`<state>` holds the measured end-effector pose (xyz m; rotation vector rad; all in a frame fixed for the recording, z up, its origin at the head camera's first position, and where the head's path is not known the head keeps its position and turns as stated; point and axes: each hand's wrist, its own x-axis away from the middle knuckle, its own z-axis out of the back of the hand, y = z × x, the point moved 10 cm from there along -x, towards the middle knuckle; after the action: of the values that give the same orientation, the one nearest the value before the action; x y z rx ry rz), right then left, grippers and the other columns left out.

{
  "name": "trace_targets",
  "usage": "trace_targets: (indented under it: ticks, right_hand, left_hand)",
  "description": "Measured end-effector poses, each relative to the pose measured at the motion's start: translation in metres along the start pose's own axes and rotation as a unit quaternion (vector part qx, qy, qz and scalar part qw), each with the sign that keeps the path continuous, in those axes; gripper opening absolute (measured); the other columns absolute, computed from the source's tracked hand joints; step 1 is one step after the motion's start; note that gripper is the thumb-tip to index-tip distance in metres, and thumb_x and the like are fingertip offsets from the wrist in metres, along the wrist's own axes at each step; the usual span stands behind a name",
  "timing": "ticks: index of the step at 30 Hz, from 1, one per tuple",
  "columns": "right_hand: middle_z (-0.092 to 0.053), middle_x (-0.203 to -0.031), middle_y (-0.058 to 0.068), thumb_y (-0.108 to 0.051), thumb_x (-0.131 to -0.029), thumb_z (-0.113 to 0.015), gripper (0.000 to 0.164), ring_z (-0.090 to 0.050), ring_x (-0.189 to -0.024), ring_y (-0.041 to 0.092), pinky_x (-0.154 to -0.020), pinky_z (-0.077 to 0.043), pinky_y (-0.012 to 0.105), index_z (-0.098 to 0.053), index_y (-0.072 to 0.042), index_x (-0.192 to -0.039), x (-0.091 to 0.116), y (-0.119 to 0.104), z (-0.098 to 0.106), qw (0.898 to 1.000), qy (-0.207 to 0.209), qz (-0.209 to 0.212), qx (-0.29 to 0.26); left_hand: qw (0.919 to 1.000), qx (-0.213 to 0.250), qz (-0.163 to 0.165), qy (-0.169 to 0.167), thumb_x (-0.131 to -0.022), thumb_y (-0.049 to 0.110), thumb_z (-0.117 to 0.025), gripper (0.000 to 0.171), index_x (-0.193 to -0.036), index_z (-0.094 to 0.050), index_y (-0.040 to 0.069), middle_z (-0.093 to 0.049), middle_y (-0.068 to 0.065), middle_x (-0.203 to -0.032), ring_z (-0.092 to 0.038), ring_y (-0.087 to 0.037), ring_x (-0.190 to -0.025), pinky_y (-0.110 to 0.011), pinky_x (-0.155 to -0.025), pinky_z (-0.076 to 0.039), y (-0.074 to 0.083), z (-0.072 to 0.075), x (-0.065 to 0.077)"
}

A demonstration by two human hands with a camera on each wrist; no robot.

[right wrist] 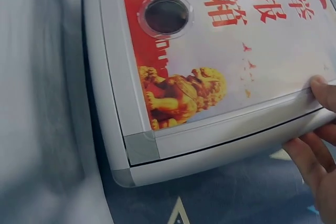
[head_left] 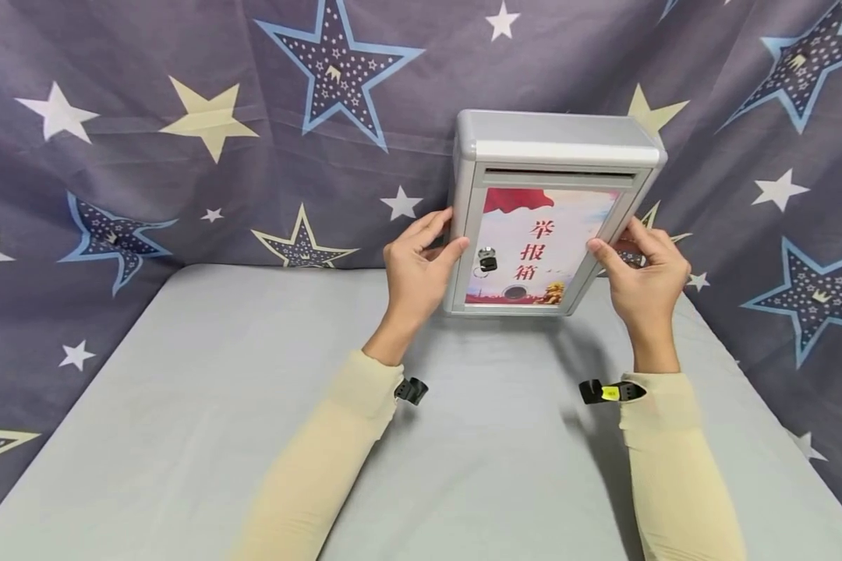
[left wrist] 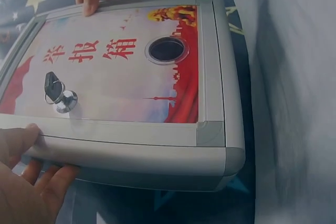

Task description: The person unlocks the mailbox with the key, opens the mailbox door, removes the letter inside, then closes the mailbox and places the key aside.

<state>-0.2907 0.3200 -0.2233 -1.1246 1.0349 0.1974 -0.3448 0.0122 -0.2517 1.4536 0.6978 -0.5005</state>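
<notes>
A silver metal report box (head_left: 533,210) with a printed front panel and red Chinese characters is held at the far side of the table, slot side up and a little tilted. Its long slot (head_left: 558,177) runs under the top edge. My left hand (head_left: 417,269) grips the left side, thumb on the front frame and fingers around the edge. The opposite side is held the same way by my right hand (head_left: 645,269). A small key (left wrist: 53,86) on a ring sits in the lock (left wrist: 66,100). Low on the panel is a round window (right wrist: 166,16).
A pale grey cloth covers the table (head_left: 252,374). Dark fabric with a star pattern (head_left: 210,117) hangs right behind the box and along both sides of the table. Each sleeve cuff carries a small black strap (head_left: 410,390).
</notes>
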Motion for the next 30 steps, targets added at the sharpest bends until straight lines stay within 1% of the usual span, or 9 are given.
trace_targets:
  ticks: [3,7,11,13,15,20,24,27,30]
  right_hand:
    - [-0.064,-0.09,0.011,0.004,-0.077,-0.088,0.045,-0.069,-0.083,0.007,-0.07,-0.054,0.01,-0.076,-0.004,-0.119,0.005,-0.003,-0.009,1.0,-0.001,-0.001,0.006]
    - [-0.063,-0.091,0.023,0.004,-0.078,-0.087,0.044,-0.067,-0.082,0.005,-0.067,-0.051,0.008,-0.074,0.001,-0.12,0.013,-0.009,-0.02,0.999,0.001,0.013,0.03]
    - [-0.062,-0.092,0.03,0.004,-0.078,-0.087,0.043,-0.066,-0.081,0.006,-0.065,-0.049,0.006,-0.073,0.006,-0.119,0.021,-0.017,-0.033,0.998,0.004,0.035,0.043]
    - [-0.062,-0.092,0.03,0.003,-0.079,-0.087,0.043,-0.066,-0.081,0.008,-0.066,-0.049,0.006,-0.072,0.008,-0.119,0.027,-0.022,-0.04,0.998,0.0,0.044,0.047]
    - [-0.063,-0.092,0.029,0.001,-0.08,-0.086,0.042,-0.067,-0.08,0.013,-0.067,-0.05,0.006,-0.072,0.009,-0.119,0.032,-0.025,-0.048,0.997,-0.007,0.054,0.054]
    - [-0.065,-0.095,0.027,0.0,-0.081,-0.085,0.04,-0.068,-0.083,0.029,-0.068,-0.049,0.006,-0.072,0.009,-0.118,0.042,-0.028,-0.058,0.998,-0.007,0.037,0.056]
    - [-0.066,-0.096,0.025,-0.001,-0.082,-0.085,0.04,-0.069,-0.084,0.028,-0.069,-0.05,0.007,-0.073,0.007,-0.119,0.048,-0.029,-0.065,0.998,-0.011,0.021,0.058]
    - [-0.066,-0.096,0.025,-0.001,-0.082,-0.086,0.043,-0.07,-0.083,0.03,-0.069,-0.051,0.007,-0.071,0.007,-0.121,0.051,-0.032,-0.071,0.998,-0.02,0.027,0.056]
    - [-0.066,-0.096,0.027,0.001,-0.081,-0.085,0.045,-0.069,-0.081,0.035,-0.07,-0.05,0.006,-0.07,0.007,-0.124,0.053,-0.034,-0.077,0.998,-0.026,0.035,0.045]
  left_hand:
    - [1.0,-0.008,0.001,0.003,-0.088,0.011,-0.083,0.045,-0.129,-0.069,0.0,-0.068,-0.015,-0.13,-0.068,-0.024,-0.116,-0.038,-0.086,-0.061,-0.001,0.01,-0.002]
    - [0.9999,-0.01,0.011,0.002,-0.087,0.009,-0.083,0.045,-0.129,-0.069,0.001,-0.066,-0.018,-0.133,-0.068,-0.027,-0.115,-0.04,-0.088,-0.06,-0.006,0.022,-0.004]
    - [0.9997,-0.008,0.024,0.004,-0.087,0.009,-0.083,0.044,-0.129,-0.07,0.002,-0.067,-0.015,-0.132,-0.068,-0.022,-0.115,-0.04,-0.089,-0.06,-0.01,0.036,-0.005]
    - [0.9996,-0.012,0.026,0.01,-0.087,0.008,-0.083,0.044,-0.128,-0.071,0.002,-0.068,-0.013,-0.13,-0.069,-0.021,-0.113,-0.039,-0.089,-0.06,-0.011,0.045,-0.004]
    - [0.9994,-0.017,0.028,0.015,-0.086,0.006,-0.083,0.043,-0.127,-0.071,0.002,-0.069,-0.012,-0.129,-0.069,-0.022,-0.112,-0.039,-0.088,-0.06,-0.012,0.053,-0.004]
    - [0.9992,-0.027,0.028,0.008,-0.086,0.006,-0.083,0.044,-0.128,-0.07,0.0,-0.069,-0.014,-0.129,-0.07,-0.023,-0.111,-0.038,-0.088,-0.06,-0.015,0.066,-0.002]
    - [0.9994,-0.026,0.022,0.006,-0.086,0.004,-0.083,0.044,-0.127,-0.07,-0.001,-0.07,-0.014,-0.126,-0.07,-0.023,-0.11,-0.041,-0.088,-0.06,-0.016,0.076,-0.001]
    - [0.9995,-0.025,0.016,0.009,-0.085,0.003,-0.083,0.043,-0.126,-0.071,-0.001,-0.071,-0.014,-0.124,-0.071,-0.024,-0.108,-0.045,-0.088,-0.06,-0.016,0.084,0.0]
    - [0.9995,-0.026,0.014,0.01,-0.084,0.004,-0.084,0.043,-0.126,-0.071,0.0,-0.071,-0.014,-0.123,-0.071,-0.024,-0.107,-0.048,-0.088,-0.059,-0.018,0.092,0.001]
